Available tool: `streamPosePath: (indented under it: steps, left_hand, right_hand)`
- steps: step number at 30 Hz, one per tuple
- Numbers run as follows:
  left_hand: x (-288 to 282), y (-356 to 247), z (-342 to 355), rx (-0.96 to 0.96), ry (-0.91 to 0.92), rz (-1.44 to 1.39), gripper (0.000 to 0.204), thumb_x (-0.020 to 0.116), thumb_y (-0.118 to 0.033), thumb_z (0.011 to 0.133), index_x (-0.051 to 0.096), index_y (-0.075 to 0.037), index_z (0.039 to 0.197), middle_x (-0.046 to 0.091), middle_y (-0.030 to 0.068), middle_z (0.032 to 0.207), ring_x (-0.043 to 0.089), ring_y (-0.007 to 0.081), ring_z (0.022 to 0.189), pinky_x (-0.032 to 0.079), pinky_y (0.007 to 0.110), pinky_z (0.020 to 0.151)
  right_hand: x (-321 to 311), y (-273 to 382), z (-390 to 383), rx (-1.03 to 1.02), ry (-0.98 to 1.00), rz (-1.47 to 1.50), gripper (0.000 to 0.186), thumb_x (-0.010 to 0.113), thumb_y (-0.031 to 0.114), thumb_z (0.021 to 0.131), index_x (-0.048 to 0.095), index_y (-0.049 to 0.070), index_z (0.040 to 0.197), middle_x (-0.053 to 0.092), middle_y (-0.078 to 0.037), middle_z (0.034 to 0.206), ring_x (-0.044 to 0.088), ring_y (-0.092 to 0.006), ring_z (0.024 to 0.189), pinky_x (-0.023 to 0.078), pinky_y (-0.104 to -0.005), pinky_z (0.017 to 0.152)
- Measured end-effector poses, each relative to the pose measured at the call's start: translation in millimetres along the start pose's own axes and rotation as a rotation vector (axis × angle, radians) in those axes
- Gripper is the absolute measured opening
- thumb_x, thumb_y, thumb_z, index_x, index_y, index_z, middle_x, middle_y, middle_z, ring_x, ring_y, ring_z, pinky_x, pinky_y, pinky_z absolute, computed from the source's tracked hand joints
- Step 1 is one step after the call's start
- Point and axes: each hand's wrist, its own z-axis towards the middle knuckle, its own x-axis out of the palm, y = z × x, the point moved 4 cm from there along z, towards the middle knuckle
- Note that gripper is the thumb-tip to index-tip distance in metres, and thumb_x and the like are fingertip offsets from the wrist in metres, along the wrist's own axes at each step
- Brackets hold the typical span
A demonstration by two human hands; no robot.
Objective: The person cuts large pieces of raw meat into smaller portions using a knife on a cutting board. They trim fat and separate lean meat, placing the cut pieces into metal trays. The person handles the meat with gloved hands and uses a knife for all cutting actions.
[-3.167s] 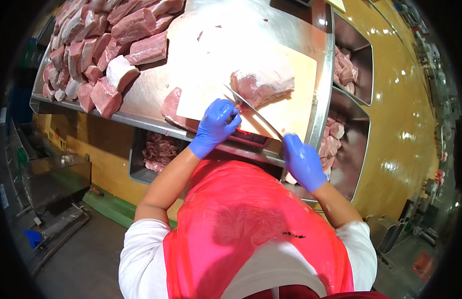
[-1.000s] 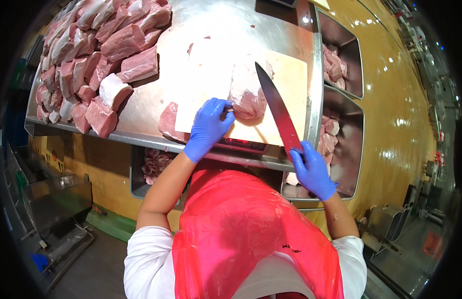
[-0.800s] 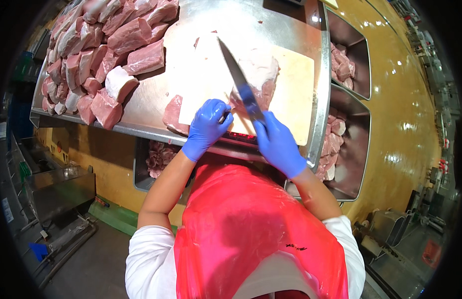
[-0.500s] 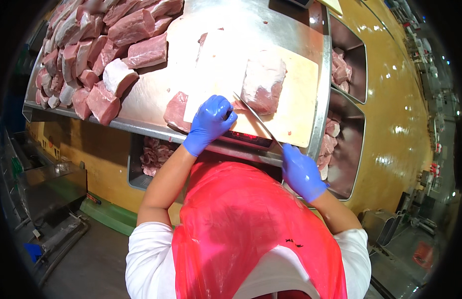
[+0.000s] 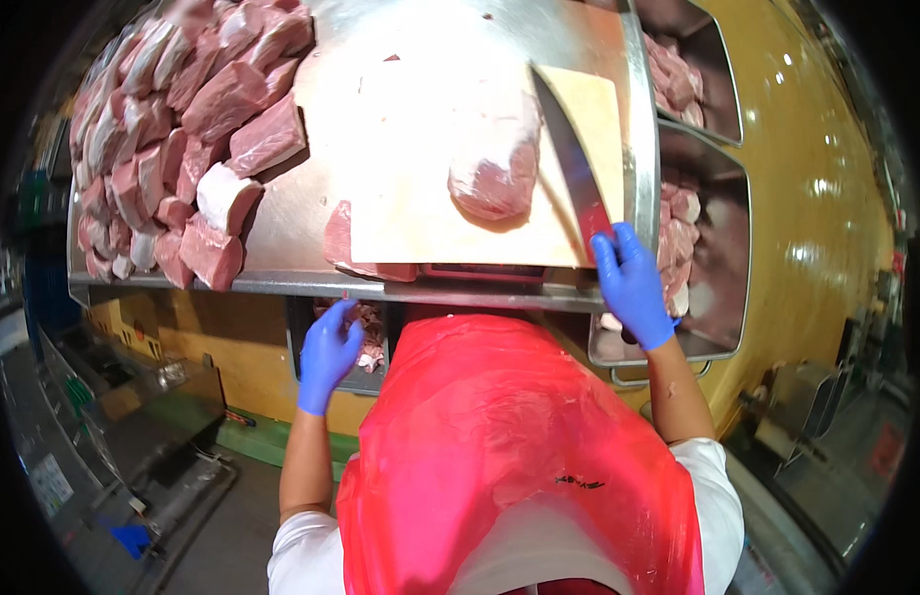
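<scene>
My right hand (image 5: 634, 288), in a blue glove, grips a long knife (image 5: 571, 149). The blade points up and to the left over the right part of a pale cutting board (image 5: 405, 223). Left of the blade, a piece of meat (image 5: 494, 183) with white fat rests on the board, apart from the knife. My left hand (image 5: 328, 359), also blue-gloved, hangs in front of the table edge above a grey tub (image 5: 375, 372) of meat scraps. Its thumb and fingers are apart and nothing shows between them. Another meat piece (image 5: 338, 236) lies partly hidden by the board's left edge.
Cut meat is heaped on the left of the metal table (image 5: 281, 230). Two metal bins with meat, a far one (image 5: 723, 84) and a near one (image 5: 723, 248), stand beyond the right edge. A dark device (image 5: 480, 272) sits below the board's front edge.
My left hand has left the board and moved down and left, over the tub. The knife has swung away from the meat to the right, pointing farther up.
</scene>
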Motion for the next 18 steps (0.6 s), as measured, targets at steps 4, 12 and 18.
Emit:
streamPosePath:
  steps: [4, 12, 18]
  left_hand:
    - [-4.7, -245.2, 69.1, 0.929, 0.009, 0.023, 0.03, 0.074, -0.016, 0.079, 0.071, -0.008, 0.108, 0.061, 0.0152, 0.134, 0.058, 0.0379, 0.123, 0.044, 0.049, 0.104]
    - [-1.1, -247.0, 266.5, 0.446, 0.164, 0.654, 0.032, 0.063, -0.034, 0.084, 0.074, -0.012, 0.103, 0.07, 0.0184, 0.1, 0.066, 0.0456, 0.084, 0.057, 0.048, 0.075]
    - [-34.4, -165.2, 165.3, 0.28, -0.002, 0.43, 0.07, 0.066, -0.049, 0.092, 0.051, -0.006, 0.145, 0.045, 0.0328, 0.144, 0.05, 0.0462, 0.13, 0.042, 0.047, 0.109]
  right_hand:
    - [-9.6, -37.8, -11.7, 0.174, -0.123, 0.207, 0.027, 0.061, 0.021, 0.101, 0.058, -0.005, 0.104, 0.064, -0.019, 0.073, 0.06, -0.0258, 0.061, 0.046, -0.0399, 0.058]
    - [-14.3, -30.6, -39.2, 0.167, -0.164, 0.324, 0.022, 0.06, 0.018, 0.1, 0.055, -0.003, 0.099, 0.062, -0.021, 0.073, 0.063, -0.0333, 0.063, 0.046, -0.0412, 0.058]
    - [22.3, -5.8, -42.6, 0.154, -0.094, 0.332, 0.019, 0.055, 0.013, 0.097, 0.051, -0.003, 0.107, 0.063, -0.026, 0.075, 0.065, -0.0462, 0.073, 0.048, -0.0513, 0.062]
